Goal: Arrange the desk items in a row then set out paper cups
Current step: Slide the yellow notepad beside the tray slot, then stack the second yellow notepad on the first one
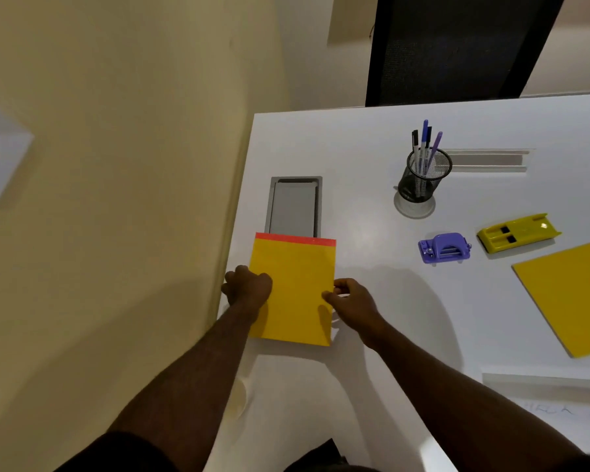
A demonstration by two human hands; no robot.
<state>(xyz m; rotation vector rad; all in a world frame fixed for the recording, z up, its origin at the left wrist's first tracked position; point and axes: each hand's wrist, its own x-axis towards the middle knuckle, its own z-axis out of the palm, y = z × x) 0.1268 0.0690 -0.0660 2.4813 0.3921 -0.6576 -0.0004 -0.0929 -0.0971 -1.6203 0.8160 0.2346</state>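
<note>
Two bare hands hold a yellow rectangular notepad with a red top strip (293,291) flat near the left edge of the white counter (361,212). The left hand (247,287) is curled in a closed grip over the pad's left edge at 9 o'clock, knuckles overhanging the counter's side; the right hand (349,301) pinches the pad's right edge at 3 o'clock between thumb and fingertips. The pad's red strip overlaps the near end of a grey recessed cable hatch (295,206) at 12 o'clock.

Bare white surface lies open to the pad's right, running toward 2 o'clock, where a small purple plastic hole punch (444,248) sits, with a yellow plastic stapler (518,232) just beyond it. A black wire-mesh pen cup (423,177) holding several pens stands further off at 1 o'clock, on a round grommet cover. A second yellow pad (569,298) lies tilted at 3 o'clock, cut off by the frame edge. The counter is clear at 6 o'clock, between the forearms. Beyond the left edge is beige floor (116,199).
</note>
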